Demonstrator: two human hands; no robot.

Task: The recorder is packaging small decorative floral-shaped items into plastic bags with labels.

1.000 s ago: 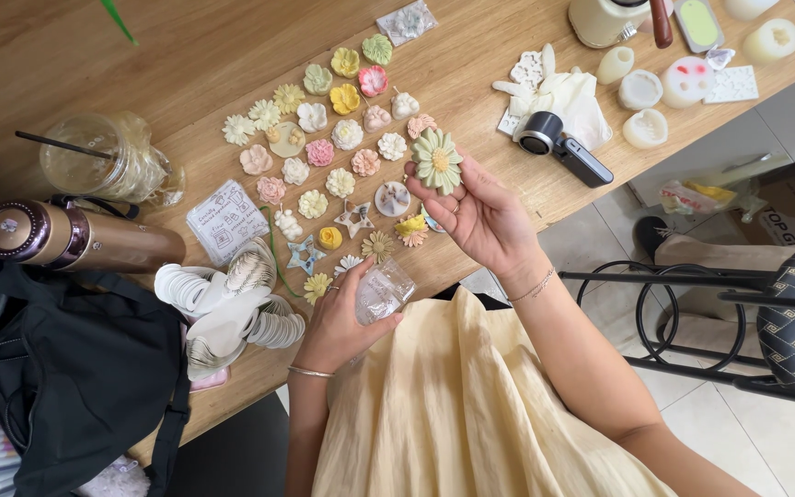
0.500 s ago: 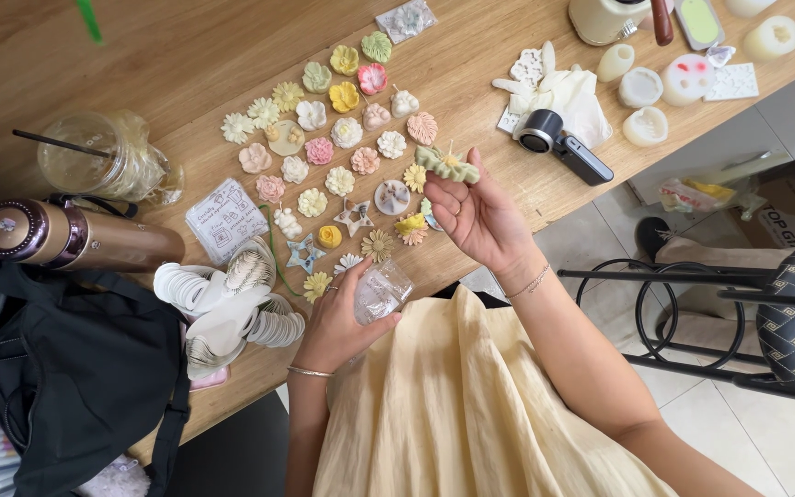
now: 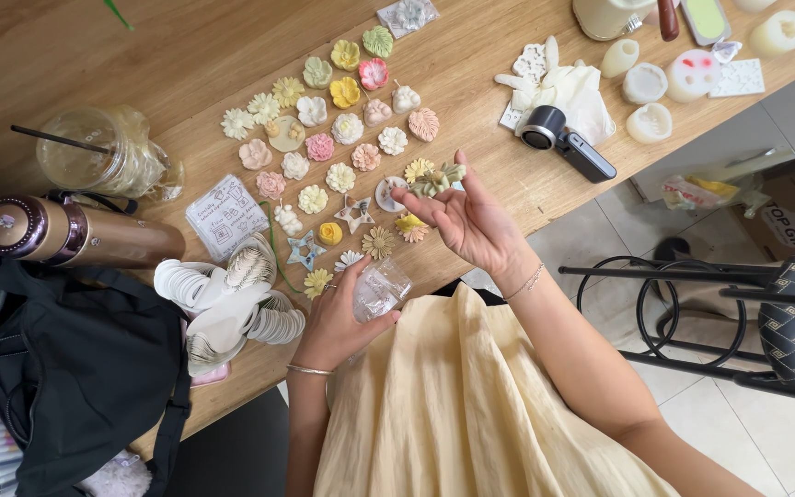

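We hold a pale green flower piece in our right hand, fingertips pinched on it above the wooden table. Our left hand is closed around a clear plastic bag at the table edge.

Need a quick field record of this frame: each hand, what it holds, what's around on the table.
left hand: grips a small clear plastic bag at the table edge
right hand: palm up, fingers pinching a pale green flower piece, seen edge-on
table: wood, with rows of small pastel flower pieces
left side: clear cup with straw, bronze flask lying down, black bag
right side: small black camera, white moulds
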